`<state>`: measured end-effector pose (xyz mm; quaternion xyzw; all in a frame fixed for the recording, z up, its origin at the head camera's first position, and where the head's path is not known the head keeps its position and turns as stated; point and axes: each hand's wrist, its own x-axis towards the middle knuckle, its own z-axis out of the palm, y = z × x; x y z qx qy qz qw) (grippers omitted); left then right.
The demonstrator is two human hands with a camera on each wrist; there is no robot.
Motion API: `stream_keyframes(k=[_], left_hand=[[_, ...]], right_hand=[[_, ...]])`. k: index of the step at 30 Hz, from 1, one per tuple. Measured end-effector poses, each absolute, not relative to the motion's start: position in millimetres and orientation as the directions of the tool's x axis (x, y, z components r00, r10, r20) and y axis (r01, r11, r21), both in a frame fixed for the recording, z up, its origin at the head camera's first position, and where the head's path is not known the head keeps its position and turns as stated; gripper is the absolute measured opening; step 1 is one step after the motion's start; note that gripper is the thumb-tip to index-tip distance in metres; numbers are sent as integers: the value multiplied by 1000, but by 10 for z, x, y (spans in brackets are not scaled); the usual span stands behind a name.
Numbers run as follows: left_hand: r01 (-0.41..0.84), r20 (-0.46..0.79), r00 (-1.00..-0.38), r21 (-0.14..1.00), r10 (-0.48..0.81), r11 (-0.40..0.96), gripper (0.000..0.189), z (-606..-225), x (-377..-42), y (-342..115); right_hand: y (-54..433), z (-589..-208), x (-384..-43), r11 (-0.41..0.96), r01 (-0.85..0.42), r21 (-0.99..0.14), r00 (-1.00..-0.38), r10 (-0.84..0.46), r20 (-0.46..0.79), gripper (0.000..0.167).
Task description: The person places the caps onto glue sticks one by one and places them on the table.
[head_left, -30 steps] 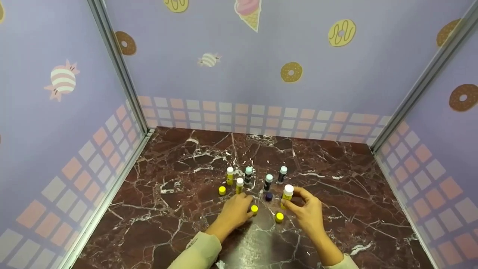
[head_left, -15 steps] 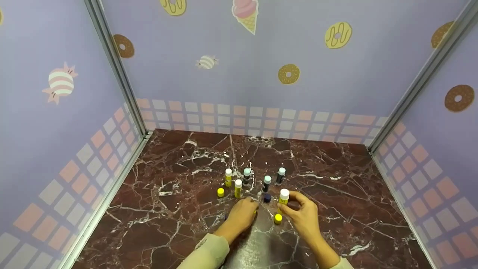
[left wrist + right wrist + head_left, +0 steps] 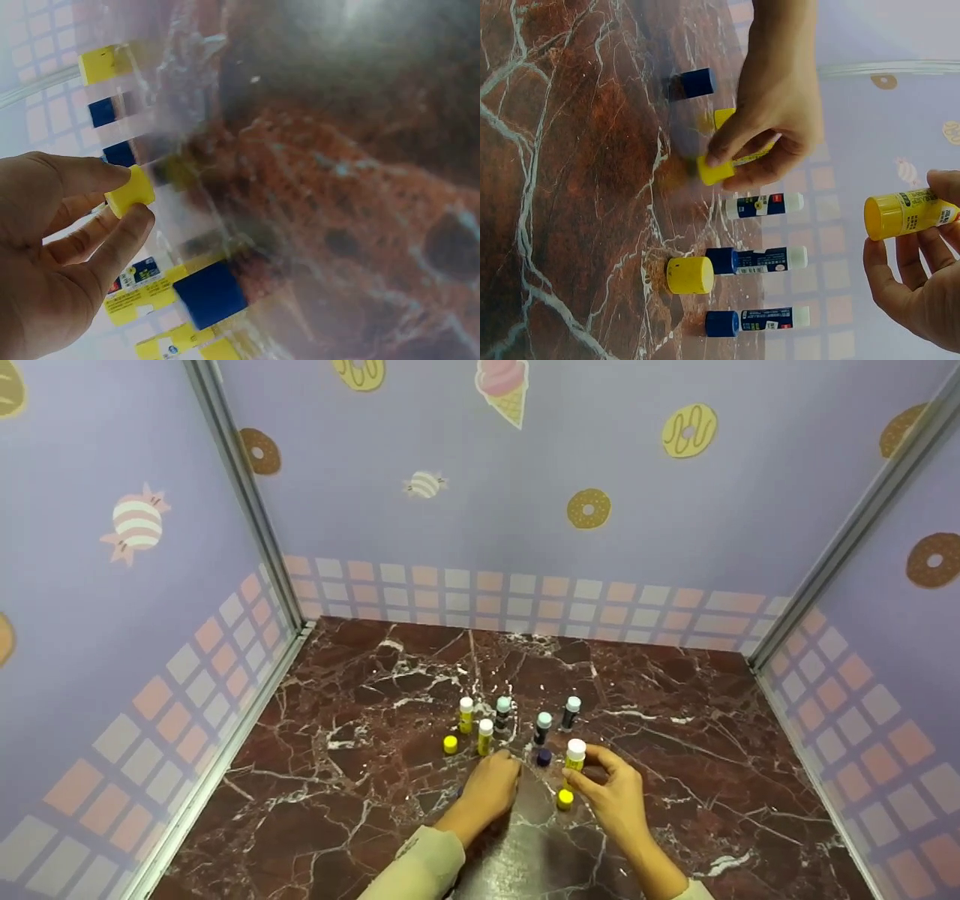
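My left hand [image 3: 491, 784] pinches a small yellow cap [image 3: 131, 191] between thumb and fingertips, close over the table; in the head view the hand hides this cap. My right hand [image 3: 616, 791] grips an upright yellow glue stick [image 3: 911, 212] between thumb and fingers, its white top [image 3: 576, 748] uncovered. In front of that glue stick stands another yellow cap [image 3: 565, 799]. Beyond the left hand stand two yellow glue sticks, a nearer one [image 3: 485, 737] and a farther one [image 3: 466, 715], both with white tops.
Several dark blue glue sticks [image 3: 542, 728] with pale tops stand farther back. Loose caps lie among them: a dark blue cap [image 3: 543, 757] in the middle and a yellow cap [image 3: 450, 745] at left. Another blue cap [image 3: 697, 82] is beside the left wrist. Patterned walls [image 3: 525, 532] enclose the marble table [image 3: 337, 810].
My left hand has come in over the yellow cap that stood beside its fingers and now pinches it. My right hand keeps its grip on the glue stick, almost unmoved.
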<state>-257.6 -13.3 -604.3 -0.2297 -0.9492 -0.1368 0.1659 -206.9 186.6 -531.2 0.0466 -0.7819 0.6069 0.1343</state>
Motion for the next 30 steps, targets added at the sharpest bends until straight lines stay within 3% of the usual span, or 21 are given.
stream_keyframes(k=[6,10,16,21,30], left_hand=[[474,363,-859,291,362,831,12,-5819,-2543,-225],[429,357,-893,482,276,764,21,-5597,-2501,-357],[332,321,-939,770,119,545,24,-5338,-2376,-647],[329,323,-943,851,87,410,22,-5258,-2236,-842],[194,189,-981,968,44,159,29,-5167,-2148,-975]], right_hand=[[1870,-5293,-2075,262,-239,-935,-958,92,271,33],[1885,-5296,-2095,282,-269,-921,-949,87,304,34],[1893,-5322,-2108,303,-272,-914,-946,88,311,36],[1894,-5330,-2130,308,-268,-913,-948,84,307,36],[1846,-5312,-2168,335,-349,-875,-922,43,385,36]])
